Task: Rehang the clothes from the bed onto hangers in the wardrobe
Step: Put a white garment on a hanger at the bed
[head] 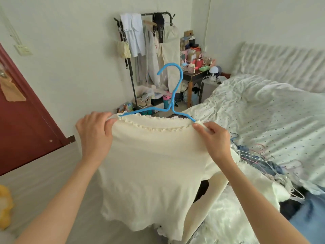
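A cream top with a frilled neckline hangs in front of me on a blue hanger, whose hook points up. My left hand grips the top's left shoulder over the hanger arm. My right hand pinches the right shoulder at the hanger's other end. Both hanger arms run under the fabric. On the bed to my right lies a pile of clothes and wire hangers.
A black clothes rack with pale garments stands against the far wall. Beside it is a cluttered small table, with shoes and boxes on the floor below. A dark red door is at left. A yellow thing lies at the lower left.
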The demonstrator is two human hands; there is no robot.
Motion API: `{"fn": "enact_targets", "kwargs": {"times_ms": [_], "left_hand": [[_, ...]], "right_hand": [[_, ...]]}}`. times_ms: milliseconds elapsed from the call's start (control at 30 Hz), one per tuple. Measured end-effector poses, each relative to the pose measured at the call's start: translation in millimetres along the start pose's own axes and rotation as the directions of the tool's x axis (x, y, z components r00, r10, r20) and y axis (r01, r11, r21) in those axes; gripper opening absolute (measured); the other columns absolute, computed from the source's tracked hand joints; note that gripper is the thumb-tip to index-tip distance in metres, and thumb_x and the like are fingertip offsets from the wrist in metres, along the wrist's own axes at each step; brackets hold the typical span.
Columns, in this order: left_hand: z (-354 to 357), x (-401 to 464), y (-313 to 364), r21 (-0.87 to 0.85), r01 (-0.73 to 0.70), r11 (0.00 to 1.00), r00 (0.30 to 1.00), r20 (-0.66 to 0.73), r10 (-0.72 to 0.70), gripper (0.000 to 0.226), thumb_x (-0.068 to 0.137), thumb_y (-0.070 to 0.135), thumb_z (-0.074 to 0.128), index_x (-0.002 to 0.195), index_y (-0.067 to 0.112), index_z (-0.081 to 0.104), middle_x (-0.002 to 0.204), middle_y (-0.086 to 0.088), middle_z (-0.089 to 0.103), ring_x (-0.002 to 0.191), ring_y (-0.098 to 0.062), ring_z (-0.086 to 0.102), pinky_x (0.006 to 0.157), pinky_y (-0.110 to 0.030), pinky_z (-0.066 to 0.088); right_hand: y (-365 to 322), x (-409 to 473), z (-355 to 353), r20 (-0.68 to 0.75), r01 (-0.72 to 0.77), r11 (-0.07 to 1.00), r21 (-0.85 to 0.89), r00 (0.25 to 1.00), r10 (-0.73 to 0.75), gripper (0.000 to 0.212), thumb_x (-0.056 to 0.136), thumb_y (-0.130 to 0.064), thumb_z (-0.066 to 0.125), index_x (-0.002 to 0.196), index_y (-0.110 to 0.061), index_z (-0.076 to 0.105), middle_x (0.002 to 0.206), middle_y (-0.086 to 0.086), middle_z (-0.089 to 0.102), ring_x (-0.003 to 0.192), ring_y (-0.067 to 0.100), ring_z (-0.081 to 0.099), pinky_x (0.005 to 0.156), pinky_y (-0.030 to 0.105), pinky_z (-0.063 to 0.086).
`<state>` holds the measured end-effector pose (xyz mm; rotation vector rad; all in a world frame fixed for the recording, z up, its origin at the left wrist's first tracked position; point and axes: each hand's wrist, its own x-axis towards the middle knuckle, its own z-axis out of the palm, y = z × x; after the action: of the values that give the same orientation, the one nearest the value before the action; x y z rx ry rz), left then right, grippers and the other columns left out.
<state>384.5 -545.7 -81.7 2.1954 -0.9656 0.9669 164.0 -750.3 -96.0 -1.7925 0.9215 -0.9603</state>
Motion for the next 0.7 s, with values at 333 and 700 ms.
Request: {"fn": "enact_targets", "kwargs": {"times_ms": [333,700], "left_hand": [[141.0,97.1,-59.1,-0.216,-0.16,0.963,0.981,0.073,0.18,0.022,0.087,0.021,0.052,0.093,0.007,0.067,0.086,-0.016,0.063,0.08,-0.037,0.055,0.077,-0.04,0.029],[279.8,119.0,-110.3,-0.358,-0.104,0.928,0.912,0.337,0.233,0.013,0.088,0.013,0.06,0.098,0.009,0.068,0.092,-0.01,0.063,0.088,-0.032,0.056,0.081,-0.043,0.035]], "right_hand": [[24.0,62.9,85.6,-0.168,-0.149,0.989,-0.002,0.975,0.146,0.031,0.08,-0.038,0.068,0.066,-0.012,0.059,0.051,-0.007,0.041,0.055,0.01,0.037,0.054,0.026,0.029],[73.0,116.4,170.9,-0.246,-0.341,0.94,-0.027,0.913,0.325,0.021,0.08,-0.04,0.068,0.069,-0.023,0.062,0.054,-0.008,0.048,0.055,0.009,0.041,0.054,0.026,0.031]]}}
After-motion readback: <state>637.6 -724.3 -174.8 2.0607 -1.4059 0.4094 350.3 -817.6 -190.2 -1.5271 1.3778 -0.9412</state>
